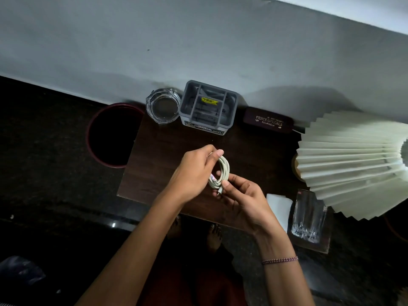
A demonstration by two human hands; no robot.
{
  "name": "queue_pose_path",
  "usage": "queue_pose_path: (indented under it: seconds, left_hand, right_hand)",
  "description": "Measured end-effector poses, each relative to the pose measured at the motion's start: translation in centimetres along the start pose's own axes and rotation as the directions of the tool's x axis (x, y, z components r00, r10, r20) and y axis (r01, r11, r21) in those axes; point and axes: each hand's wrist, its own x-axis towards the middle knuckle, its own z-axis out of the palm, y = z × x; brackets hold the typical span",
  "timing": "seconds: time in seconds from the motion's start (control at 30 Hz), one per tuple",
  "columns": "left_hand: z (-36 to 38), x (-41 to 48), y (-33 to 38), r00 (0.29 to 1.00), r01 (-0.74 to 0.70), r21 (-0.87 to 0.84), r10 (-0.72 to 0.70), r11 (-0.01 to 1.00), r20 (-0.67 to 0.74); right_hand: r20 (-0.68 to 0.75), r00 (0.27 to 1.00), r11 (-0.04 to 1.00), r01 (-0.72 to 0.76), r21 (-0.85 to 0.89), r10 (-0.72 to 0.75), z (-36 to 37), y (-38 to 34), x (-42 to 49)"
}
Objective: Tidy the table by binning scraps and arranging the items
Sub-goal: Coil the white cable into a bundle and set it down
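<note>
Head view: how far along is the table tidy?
Looks done: ashtray, grey organizer and spectacle case line the wall edge; no scraps visible on the table. In hand: left hand and right hand hold a coiled white cable above the table. Left: placing the cable; white paper and drinking glass sit at the near right.

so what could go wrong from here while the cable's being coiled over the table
1. The coiled white cable is held only by the fingertips of the left hand and right hand; letting go on one side could let the loops spring open.
2. The drinking glass stands near the table's front edge by the right forearm; an elbow swing might knock it off.
3. The lamp shade crowds the right side, limiting room.
</note>
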Motion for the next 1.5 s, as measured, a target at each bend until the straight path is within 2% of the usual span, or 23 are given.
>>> queue_pose_path:
  seconds: [0.1, 0.2, 0.37, 0.47, 0.6, 0.73, 0.87, 0.93, 1.03, 1.1, 1.17, 1.2, 1.23, 1.3, 1.33, 1.43, 1.5]
  left_hand:
    - [0.2, 0.1, 0.1, 0.999, -0.015, 0.021, 0.015, 1.000, -0.031]
    - [0.2, 0.2, 0.1, 0.995, 0.072, -0.062, -0.076, 0.995, -0.062]
    - [1.0, 0.3, 0.2, 0.957, 0.221, -0.345, -0.271, 0.912, -0.103]
    - [1.7, 0.0, 0.2, 0.949, 0.209, -0.355, -0.277, 0.911, -0.152]
    - [2.0, -0.4, -0.2, 0.939, 0.232, -0.363, -0.305, 0.903, -0.159]
    - [1.8, -1.0, -0.6, 0.963, 0.161, -0.217, -0.201, 0.963, -0.178]
    - [1.9, -1.7, 0.0, 0.955, 0.018, 0.025, -0.010, 1.000, -0.296]
    - [2.1, -1.9, 0.2, 0.929, -0.013, 0.098, 0.048, 0.995, -0.367]
    - [2.5, -2.2, 0.3, 0.906, -0.019, 0.135, 0.074, 0.991, -0.417]
    - [2.8, -2.2, 0.2, 0.900, -0.001, 0.153, 0.068, 0.988, -0.431]
    - [2.9, -2.2, 0.2, 0.894, 0.013, 0.163, 0.062, 0.987, -0.445]
    - [2.9, -2.2, 0.1, 0.891, 0.020, 0.154, 0.052, 0.988, -0.452]
    - [2.8, -2.2, -0.1, 0.888, 0.031, 0.135, 0.035, 0.990, -0.459]
    - [2.7, -2.2, -0.4, 0.881, 0.069, 0.085, -0.021, 0.994, -0.472]
    - [2.6, -2.2, -0.5, 0.877, 0.089, 0.060, -0.049, 0.994, -0.479]
    - [2.3, -1.9, -0.8, 0.855, 0.117, -0.043, -0.122, 0.992, -0.504]
    - [2.1, -1.7, -0.8, 0.850, 0.119, -0.062, -0.134, 0.991, -0.510]
  right_hand:
    - [-0.008, 1.000, 0.999, 0.019, 0.026, -0.019, 0.1, -0.1, 0.1]
    - [-0.035, 0.999, 0.997, 0.044, 0.063, -0.042, 0.5, -0.1, 0.4]
    - [-0.194, 0.981, 0.981, 0.035, 0.193, 0.003, 0.9, 0.1, 0.6]
    - [-0.178, 0.978, 0.939, -0.045, 0.340, 0.111, 1.3, 0.6, 0.4]
    - [-0.089, 0.982, 0.947, -0.132, 0.293, 0.165, 1.0, 0.5, 0.3]
    - [0.031, 0.993, 0.964, -0.120, 0.239, 0.116, 0.9, 0.2, -0.1]
    - [-0.050, 0.995, 0.959, -0.069, 0.275, 0.086, 1.4, 0.3, -0.1]
    - [-0.140, 0.988, 0.974, -0.035, 0.223, 0.067, 1.8, 0.5, 0.1]
    - [-0.330, 0.944, 1.000, 0.013, -0.014, -0.016, 2.9, 0.9, 0.6]
    - [-0.466, 0.873, 0.964, 0.021, -0.266, -0.148, 3.3, 1.3, 0.9]
    - [-0.545, 0.806, 0.919, -0.002, -0.393, -0.231, 3.6, 1.8, 0.9]
    - [-0.559, 0.805, 0.939, -0.004, -0.343, -0.201, 3.6, 2.0, 0.9]
    - [-0.545, 0.830, 0.978, 0.002, -0.206, -0.117, 3.8, 1.9, 0.8]
    - [-0.418, 0.906, 0.992, -0.015, 0.125, 0.066, 3.9, 1.5, 0.6]
    - [-0.348, 0.931, 0.975, -0.037, 0.219, 0.113, 3.7, 1.3, 0.5]
    - [-0.183, 0.976, 0.948, -0.051, 0.315, 0.114, 3.0, 1.0, -0.1]
    - [-0.153, 0.983, 0.948, -0.049, 0.313, 0.101, 2.9, 1.0, -0.3]
